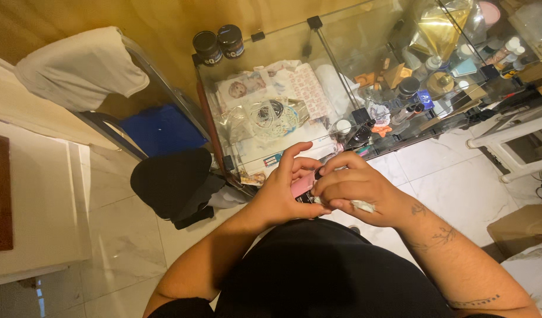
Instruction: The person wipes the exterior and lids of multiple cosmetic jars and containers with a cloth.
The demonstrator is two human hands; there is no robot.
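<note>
our left hand and right hand both pinch the pink bottle; loosening either could drop it onto the tile floor.

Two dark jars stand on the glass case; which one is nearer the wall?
The right-hand jar; the other jar stands nearer the case's front edge.

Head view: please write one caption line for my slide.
Both hands, left hand and right hand, hold a small pink object before a glass display cabinet.

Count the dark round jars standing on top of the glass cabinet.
2: one dark jar and a second dark jar, side by side at the glass cabinet top's back left corner. Clutter inside may hide others.
</note>
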